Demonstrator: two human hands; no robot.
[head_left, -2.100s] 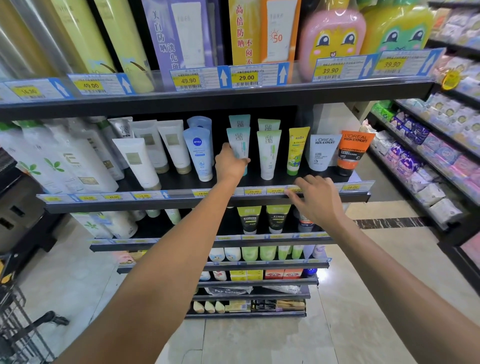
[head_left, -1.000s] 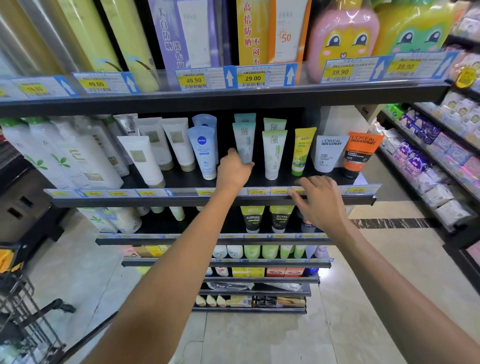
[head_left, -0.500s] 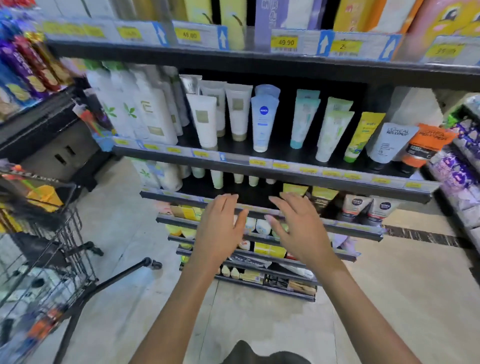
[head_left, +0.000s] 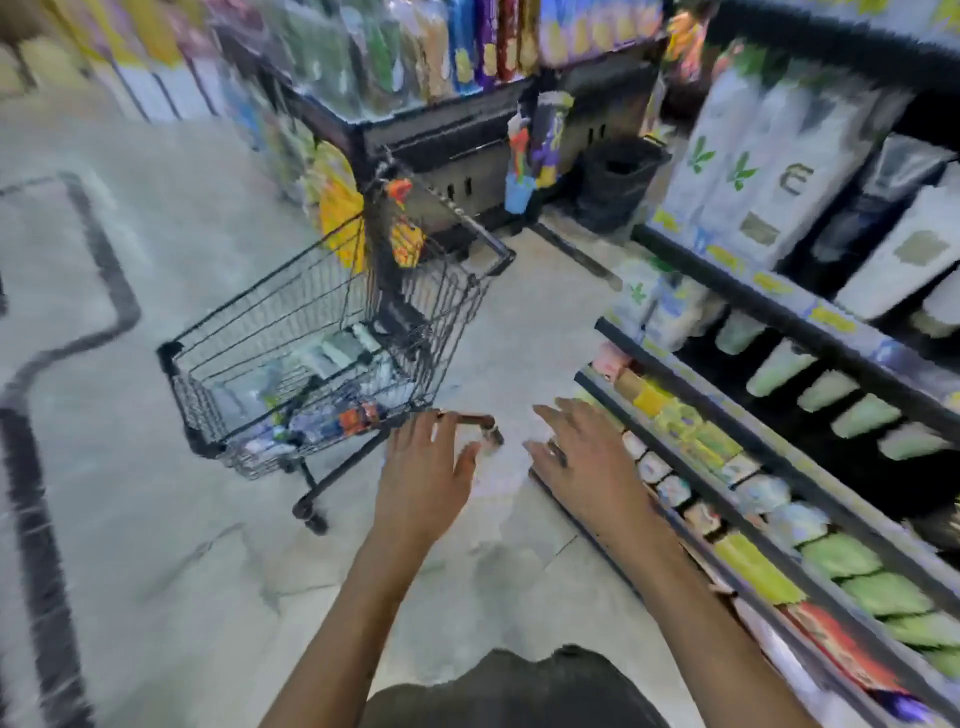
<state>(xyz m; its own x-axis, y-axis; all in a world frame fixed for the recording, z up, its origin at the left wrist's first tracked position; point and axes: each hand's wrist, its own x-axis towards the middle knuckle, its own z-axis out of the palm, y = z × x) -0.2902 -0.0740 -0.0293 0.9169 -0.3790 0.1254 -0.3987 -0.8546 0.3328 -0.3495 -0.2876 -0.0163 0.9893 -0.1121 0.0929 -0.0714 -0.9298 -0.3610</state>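
My left hand (head_left: 423, 475) is open, fingers spread and nearly straight, holding nothing. Its fingertips lie right at the near end of the shopping cart (head_left: 270, 322), at the dark handle (head_left: 470, 417). The picture is too smeared for me to tell whether they touch the bar or hover just short of it. My right hand (head_left: 587, 462) is open as well, palm down and fingers loosely spread. It is empty and sits just to the right of the handle, apart from it, with bare floor (head_left: 156, 519) beneath. The cart stands on the pale floor directly ahead of my left hand, its wire basket pointing away from me and angled a little to the left. Inside the basket lies a jumble of packaged goods (head_left: 332, 358), mostly pale tubes and boxes, with something orange near the handle end; I cannot make out more through the blur. To the cart's right run the dark shelves (head_left: 779, 306) of white bottles and green and yellow packs, close beside my right forearm. Beyond the cart's far end hang yellow packets (head_left: 337, 202), and further right of those stands a black bin (head_left: 618, 176). Left of the cart, a dark line (head_left: 104, 249) bends across the floor.
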